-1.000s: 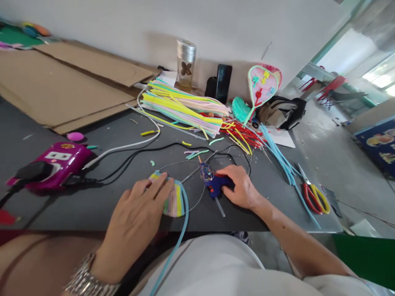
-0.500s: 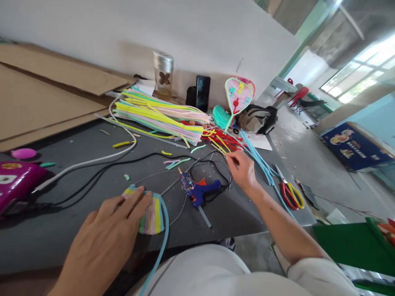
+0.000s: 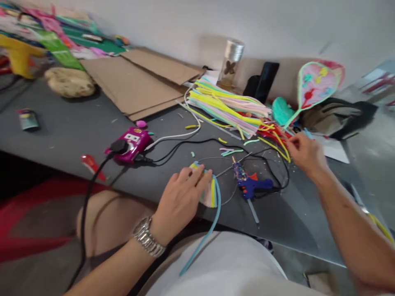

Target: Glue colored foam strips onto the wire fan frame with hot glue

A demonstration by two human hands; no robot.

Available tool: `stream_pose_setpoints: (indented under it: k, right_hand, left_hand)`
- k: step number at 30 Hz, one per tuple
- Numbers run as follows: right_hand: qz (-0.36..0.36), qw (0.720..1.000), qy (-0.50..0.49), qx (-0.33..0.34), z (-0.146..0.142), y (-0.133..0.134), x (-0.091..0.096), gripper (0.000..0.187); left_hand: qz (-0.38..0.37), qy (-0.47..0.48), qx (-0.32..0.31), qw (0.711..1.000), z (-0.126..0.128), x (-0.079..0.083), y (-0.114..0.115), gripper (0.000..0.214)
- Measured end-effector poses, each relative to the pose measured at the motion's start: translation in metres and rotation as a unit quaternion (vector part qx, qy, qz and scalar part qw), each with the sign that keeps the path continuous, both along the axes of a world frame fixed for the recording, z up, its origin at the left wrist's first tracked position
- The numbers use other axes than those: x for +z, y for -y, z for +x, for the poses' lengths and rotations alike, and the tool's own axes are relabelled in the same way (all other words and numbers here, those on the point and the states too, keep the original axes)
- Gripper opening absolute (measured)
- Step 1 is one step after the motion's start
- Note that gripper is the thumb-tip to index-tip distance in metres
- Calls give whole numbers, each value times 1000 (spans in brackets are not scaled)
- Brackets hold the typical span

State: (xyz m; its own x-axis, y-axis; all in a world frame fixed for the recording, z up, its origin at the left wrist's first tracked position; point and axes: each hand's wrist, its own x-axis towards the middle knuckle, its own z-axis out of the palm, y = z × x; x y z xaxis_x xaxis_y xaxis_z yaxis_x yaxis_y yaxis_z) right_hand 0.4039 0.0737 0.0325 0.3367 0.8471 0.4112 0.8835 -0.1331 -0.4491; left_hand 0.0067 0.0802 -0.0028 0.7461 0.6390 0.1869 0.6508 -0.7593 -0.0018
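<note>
At the back of the grey table (image 3: pixel 286 218), cardboard (image 3: pixel 138 88) is laid out, with a bundle of pipe cleaners (image 3: pixel 226 107) beside it. The left hand (image 3: pixel 182 195) is rested flat, fingers extended. The right hand (image 3: pixel 305 154) is held at the red stems (image 3: pixel 270 133), fingers curled — whether anything is pinched cannot be told. Between the hands, the blue glue gun (image 3: pixel 250 185) is laid down. Under the left fingers (image 3: pixel 196 174) the striped piece (image 3: pixel 211 196) is partly covered.

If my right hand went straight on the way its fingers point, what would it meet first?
Your right hand would probably meet the red stems first; they lie right by its fingertips, and whether it already touches them is hard to tell.
</note>
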Motion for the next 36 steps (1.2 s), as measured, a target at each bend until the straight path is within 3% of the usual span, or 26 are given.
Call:
stream_pose_setpoints:
  k: [2, 3, 5, 6, 9, 12, 18, 28, 36]
  right_hand:
    - [39, 998, -50, 18, -28, -5, 19, 21]
    - [75, 984, -153, 46, -48, -8, 28, 19]
    - [58, 934, -326, 135, -98, -20, 37, 16]
    - [7, 908, -383, 171, -124, -28, 37, 17]
    - [-86, 855, -449, 244, -188, -56, 19, 25]
    - [-132, 842, -450, 266, -217, -77, -8, 18]
    - [-175, 856, -427, 233, -221, -87, -32, 17]
    - [-176, 883, -361, 244, -226, -84, -36, 16]
    - [-179, 885, -357, 241, -227, -84, -37, 20]
  left_hand:
    - [-9, -2, 1, 1000, 0, -1, -1, 50]
    - [-13, 0, -1, 1000, -1, -2, -1, 50]
    - [-18, 6, -4, 1000, -1, -3, -1, 46]
    - [-19, 10, -5, 1000, -2, -4, -1, 45]
    - [-22, 19, -3, 1000, -2, -5, 0, 43]
    - [-31, 22, 1, 999, -3, -5, 0, 42]
    - [-47, 50, -1, 998, -4, -5, -1, 42]
    - [-45, 64, -3, 997, -5, -9, -2, 39]
    - [-45, 63, -2, 997, -5, -11, -2, 39]
